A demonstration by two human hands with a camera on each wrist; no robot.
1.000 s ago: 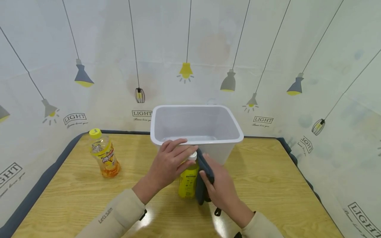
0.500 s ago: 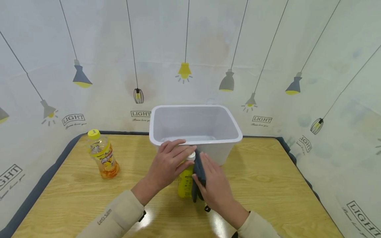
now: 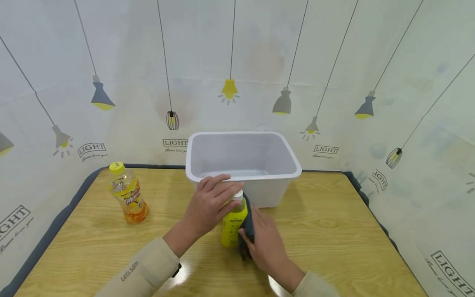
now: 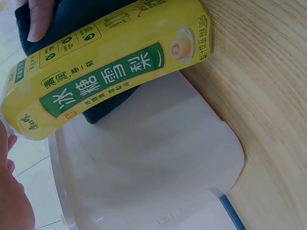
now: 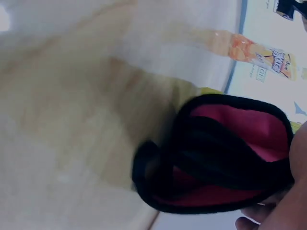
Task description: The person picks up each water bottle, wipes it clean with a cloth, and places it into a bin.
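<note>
A yellow-labelled drink bottle (image 3: 231, 229) with a white cap stands upright near the middle of the table. My left hand (image 3: 213, 200) holds it at the cap and neck, thumb on the near side. My right hand (image 3: 267, 245) grips a folded dark blue cloth (image 3: 248, 218) and presses it against the bottle's right side. In the left wrist view the cloth (image 4: 72, 19) shows on both sides of the bottle (image 4: 110, 67). Black edging, a loop and a pinkish-red inner face of the cloth (image 5: 225, 112) appear in the right wrist view.
A white plastic bin (image 3: 245, 177) stands just behind the bottle. To the left is a clear bottle (image 3: 130, 198) with a yellow cap and some orange drink in it. The wooden table (image 3: 334, 231) backs onto a lamp-printed curtain (image 3: 200, 49).
My right hand has moved slightly left and down the bottle's side with the cloth, and its fingers have shifted over it. My left hand has stayed on the bottle's top.
</note>
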